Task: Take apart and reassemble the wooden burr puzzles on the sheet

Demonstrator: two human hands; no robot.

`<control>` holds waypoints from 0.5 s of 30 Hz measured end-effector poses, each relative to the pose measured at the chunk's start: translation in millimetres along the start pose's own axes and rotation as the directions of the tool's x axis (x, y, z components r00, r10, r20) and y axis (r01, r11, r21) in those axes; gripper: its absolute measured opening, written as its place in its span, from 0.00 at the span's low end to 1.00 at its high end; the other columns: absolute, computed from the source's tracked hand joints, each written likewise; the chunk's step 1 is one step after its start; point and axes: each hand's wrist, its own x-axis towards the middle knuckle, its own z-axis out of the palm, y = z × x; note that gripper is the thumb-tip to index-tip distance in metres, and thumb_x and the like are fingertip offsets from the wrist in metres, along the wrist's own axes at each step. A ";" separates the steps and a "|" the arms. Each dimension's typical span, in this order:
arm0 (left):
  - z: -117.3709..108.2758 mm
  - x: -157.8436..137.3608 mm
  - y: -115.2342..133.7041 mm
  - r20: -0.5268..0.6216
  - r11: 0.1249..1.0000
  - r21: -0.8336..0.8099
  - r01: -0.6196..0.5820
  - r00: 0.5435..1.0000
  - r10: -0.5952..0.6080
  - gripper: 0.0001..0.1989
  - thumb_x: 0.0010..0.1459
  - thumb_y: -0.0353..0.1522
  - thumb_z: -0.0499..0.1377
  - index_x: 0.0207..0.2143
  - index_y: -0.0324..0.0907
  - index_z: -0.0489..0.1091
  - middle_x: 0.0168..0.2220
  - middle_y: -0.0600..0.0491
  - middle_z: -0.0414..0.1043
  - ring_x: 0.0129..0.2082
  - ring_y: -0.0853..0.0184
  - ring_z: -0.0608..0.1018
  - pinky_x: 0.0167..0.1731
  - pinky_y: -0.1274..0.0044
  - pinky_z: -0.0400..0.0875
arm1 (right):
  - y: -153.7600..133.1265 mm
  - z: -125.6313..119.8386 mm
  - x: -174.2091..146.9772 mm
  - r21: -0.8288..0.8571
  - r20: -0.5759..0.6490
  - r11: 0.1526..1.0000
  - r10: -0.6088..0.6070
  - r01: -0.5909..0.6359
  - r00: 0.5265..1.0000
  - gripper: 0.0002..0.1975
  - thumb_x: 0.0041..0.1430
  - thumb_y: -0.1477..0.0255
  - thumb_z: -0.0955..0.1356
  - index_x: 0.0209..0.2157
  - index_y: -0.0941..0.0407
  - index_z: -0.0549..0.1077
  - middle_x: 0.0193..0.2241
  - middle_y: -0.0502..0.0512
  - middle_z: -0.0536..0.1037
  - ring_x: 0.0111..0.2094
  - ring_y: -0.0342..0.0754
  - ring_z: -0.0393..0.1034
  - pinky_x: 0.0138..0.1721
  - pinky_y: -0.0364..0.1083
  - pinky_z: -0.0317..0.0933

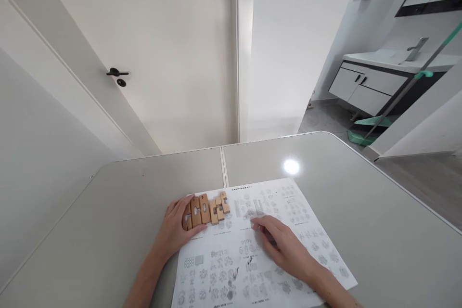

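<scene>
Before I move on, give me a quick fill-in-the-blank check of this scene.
1. The wooden pieces are held by the ____ hand.
2. The right hand is over a printed sheet whose paper is ____.
3. The door handle is coloured ____.

Missing words: left; white; black.
</scene>
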 end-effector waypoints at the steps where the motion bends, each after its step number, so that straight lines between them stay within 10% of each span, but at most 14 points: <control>1: 0.4 -0.2 0.9 0.002 1.000 0.006 0.002 1.000 -0.002 0.40 0.54 0.43 0.68 0.65 0.53 0.57 0.60 0.49 0.68 0.60 0.50 0.69 0.59 0.57 0.66 | -0.1 0.0 0.1 0.000 0.002 1.000 0.000 0.000 1.000 0.16 0.72 0.74 0.58 0.56 0.47 0.65 0.46 0.57 0.76 0.40 0.53 0.72 0.41 0.53 0.70; 15: 7.2 3.3 12.0 0.018 0.996 0.064 -0.063 0.998 0.062 0.36 0.58 0.46 0.65 0.66 0.53 0.57 0.61 0.48 0.68 0.60 0.49 0.67 0.58 0.56 0.66 | -0.3 0.9 -0.4 -0.005 -0.006 1.000 -0.002 0.002 1.000 0.15 0.71 0.73 0.58 0.56 0.46 0.65 0.46 0.57 0.76 0.40 0.52 0.73 0.40 0.51 0.71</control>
